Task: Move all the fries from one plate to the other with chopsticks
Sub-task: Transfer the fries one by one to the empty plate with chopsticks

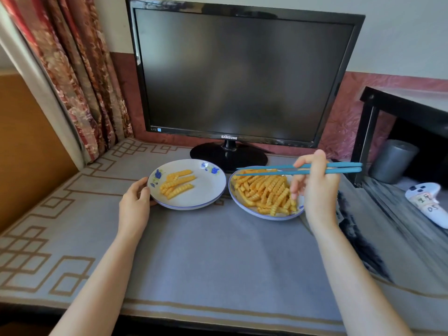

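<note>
Two white plates with blue rims sit side by side on the table. The left plate (208, 190) carries a few crinkle-cut fries (177, 184). The right plate (264, 215) is heaped with several fries (264, 190). My left hand (134, 202) grips the left plate's left rim. My right hand (317, 187) holds a pair of blue chopsticks (266, 169) almost level above the far side of the right plate. Their tips point left, near the gap between the plates, and carry no fry.
A black monitor (242, 73) stands on its base (228, 154) just behind the plates. A curtain (80, 76) hangs at the left. At the right are a black shelf (407, 105), a grey cylinder (392, 161) and a white controller (429, 202).
</note>
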### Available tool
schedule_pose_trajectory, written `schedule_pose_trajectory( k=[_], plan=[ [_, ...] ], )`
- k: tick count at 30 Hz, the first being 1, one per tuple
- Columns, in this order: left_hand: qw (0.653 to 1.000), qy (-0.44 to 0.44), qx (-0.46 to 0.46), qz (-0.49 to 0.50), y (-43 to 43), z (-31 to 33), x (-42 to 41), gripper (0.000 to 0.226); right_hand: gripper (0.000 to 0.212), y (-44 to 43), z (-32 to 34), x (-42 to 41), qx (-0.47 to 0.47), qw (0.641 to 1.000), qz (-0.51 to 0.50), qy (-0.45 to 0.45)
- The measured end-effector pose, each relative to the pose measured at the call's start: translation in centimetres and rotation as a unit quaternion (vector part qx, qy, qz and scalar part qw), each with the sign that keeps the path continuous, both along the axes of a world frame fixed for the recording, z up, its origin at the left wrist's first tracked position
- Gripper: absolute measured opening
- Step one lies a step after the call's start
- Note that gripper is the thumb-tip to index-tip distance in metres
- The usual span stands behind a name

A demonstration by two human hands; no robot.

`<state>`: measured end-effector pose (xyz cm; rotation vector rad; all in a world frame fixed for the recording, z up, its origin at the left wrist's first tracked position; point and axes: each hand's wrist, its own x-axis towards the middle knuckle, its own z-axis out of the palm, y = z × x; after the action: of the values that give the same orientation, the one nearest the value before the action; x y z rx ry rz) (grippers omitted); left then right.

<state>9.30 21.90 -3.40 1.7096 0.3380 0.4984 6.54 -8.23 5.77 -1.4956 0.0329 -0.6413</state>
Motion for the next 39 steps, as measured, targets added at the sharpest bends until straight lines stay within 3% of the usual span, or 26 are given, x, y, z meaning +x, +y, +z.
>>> schedule_pose_trajectory(
  k=[7,24,39],
  plan=[
    [1.000,0.001,-0.003,0.002,0.0,0.0,0.0,0.038,0.046,-1.5,-0.6,0.3,-0.009,1.000,-0.028,0.002],
    [1.000,0.001,0.002,0.002,0.1,-0.1,0.2,0.038,0.048,-1.6,-0.1,1.9,-0.072,0.997,0.014,0.019],
    [1.000,0.002,-0.002,0.002,0.0,-0.1,0.2,0.038,0.048,-1.0,-0.6,2.0,-0.061,0.998,0.016,0.023]
  ],
)
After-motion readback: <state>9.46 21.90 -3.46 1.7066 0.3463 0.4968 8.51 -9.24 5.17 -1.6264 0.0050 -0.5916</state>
